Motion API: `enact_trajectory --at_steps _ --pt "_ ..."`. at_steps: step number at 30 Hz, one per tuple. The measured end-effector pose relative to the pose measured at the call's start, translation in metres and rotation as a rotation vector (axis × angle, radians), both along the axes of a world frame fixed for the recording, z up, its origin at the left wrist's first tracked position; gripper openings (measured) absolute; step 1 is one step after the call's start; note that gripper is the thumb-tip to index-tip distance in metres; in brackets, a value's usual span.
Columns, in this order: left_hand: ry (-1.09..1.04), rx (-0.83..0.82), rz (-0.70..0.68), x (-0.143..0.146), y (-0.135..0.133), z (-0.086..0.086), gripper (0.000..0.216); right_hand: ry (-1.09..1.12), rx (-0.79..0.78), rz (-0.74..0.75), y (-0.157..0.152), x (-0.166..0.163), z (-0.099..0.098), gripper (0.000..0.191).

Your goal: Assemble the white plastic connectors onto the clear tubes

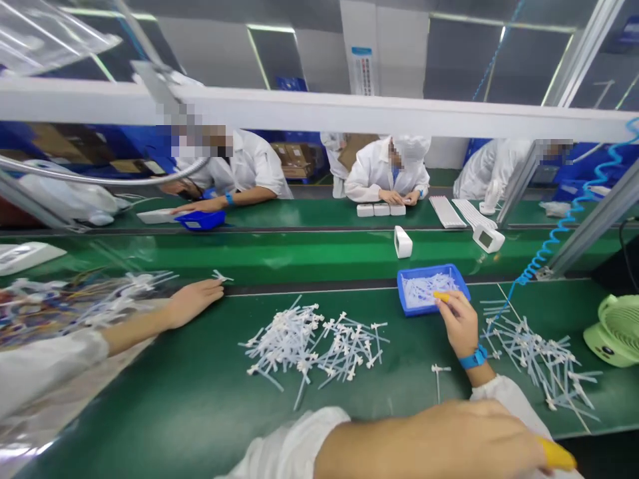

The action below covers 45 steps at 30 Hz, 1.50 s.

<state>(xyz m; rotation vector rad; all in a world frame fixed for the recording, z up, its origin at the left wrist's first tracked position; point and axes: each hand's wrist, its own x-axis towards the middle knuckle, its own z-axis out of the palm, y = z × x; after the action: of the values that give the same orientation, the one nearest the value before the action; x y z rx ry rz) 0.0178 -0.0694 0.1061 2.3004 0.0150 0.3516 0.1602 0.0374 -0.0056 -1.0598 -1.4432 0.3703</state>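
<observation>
My right hand (459,322), with a blue wrist strap and a yellow finger cot, reaches over the blue tray (408,308) of short thin translucent tubes (424,287). Its fingertips are closed together at the tubes; whatever lies between them is too small to make out. Across the bottom, close to the camera, my left hand (479,439) stretches to the right, blurred, with a yellow cot on one digit. Its other fingers are hidden. Beyond it a pile of tubes with white fittings (294,339) lies on the green table. One fitted tube (438,379) lies alone between my hands.
A second pile of fitted tubes (534,352) and a green fan (615,329) are at the right. From the left, a co-worker's hand (197,303) holds a fitted tube (219,275) near wires (64,306). A white device (402,242) stands behind the tray; co-workers sit opposite.
</observation>
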Motion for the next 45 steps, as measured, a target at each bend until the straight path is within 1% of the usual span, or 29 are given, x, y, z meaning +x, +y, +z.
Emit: enact_trajectory --at_steps 1,3,6,9,11,13,15,18,21,23,28,33,38,45 --pt "0.024 0.048 0.033 -0.007 -0.002 -0.005 0.032 0.011 -0.023 0.001 -0.009 0.007 0.002 0.016" --pt "0.098 0.125 0.141 -0.024 -0.002 -0.023 0.018 0.035 -0.103 0.013 -0.030 0.021 0.003 0.015" --pt "0.172 0.159 0.375 -0.045 0.008 -0.063 0.006 0.088 -0.269 0.026 -0.067 0.036 -0.001 0.015" --pt "0.137 0.146 0.606 -0.054 0.025 -0.101 0.001 0.101 -0.406 0.044 -0.097 0.038 -0.010 0.018" --pt "0.087 0.107 0.690 -0.056 0.034 -0.118 0.011 0.076 -0.456 0.055 -0.109 0.035 -0.016 0.019" --pt "0.059 0.076 0.709 -0.057 0.040 -0.127 0.020 0.036 -0.493 0.062 -0.114 0.031 -0.021 0.019" --pt "0.075 0.079 0.701 -0.056 0.043 -0.131 0.021 -0.022 -0.528 0.066 -0.116 0.028 -0.024 0.019" --pt "0.128 0.127 0.688 -0.053 0.044 -0.132 0.013 -0.147 -0.547 0.076 -0.116 0.026 -0.024 0.017" --pt "0.150 0.158 0.675 -0.052 0.045 -0.133 0.010 -0.281 -0.506 0.105 -0.117 0.028 -0.020 0.014" --pt "0.152 0.146 0.678 -0.051 0.045 -0.133 0.012 -0.336 -0.470 0.130 -0.117 0.028 -0.017 0.015" --pt "0.150 0.067 0.681 -0.051 0.049 -0.131 0.016 -0.363 -0.429 0.137 -0.117 0.027 -0.013 0.018" --pt "0.141 -0.003 0.669 -0.052 0.051 -0.128 0.014 -0.372 -0.424 0.125 -0.117 0.028 -0.013 0.020" --pt "0.132 -0.011 0.666 -0.053 0.051 -0.129 0.016 -0.410 -0.438 0.133 -0.116 0.027 -0.014 0.019" --pt "0.152 -0.013 0.678 -0.050 0.051 -0.129 0.016 -0.470 -0.401 0.117 -0.117 0.022 -0.015 0.013"
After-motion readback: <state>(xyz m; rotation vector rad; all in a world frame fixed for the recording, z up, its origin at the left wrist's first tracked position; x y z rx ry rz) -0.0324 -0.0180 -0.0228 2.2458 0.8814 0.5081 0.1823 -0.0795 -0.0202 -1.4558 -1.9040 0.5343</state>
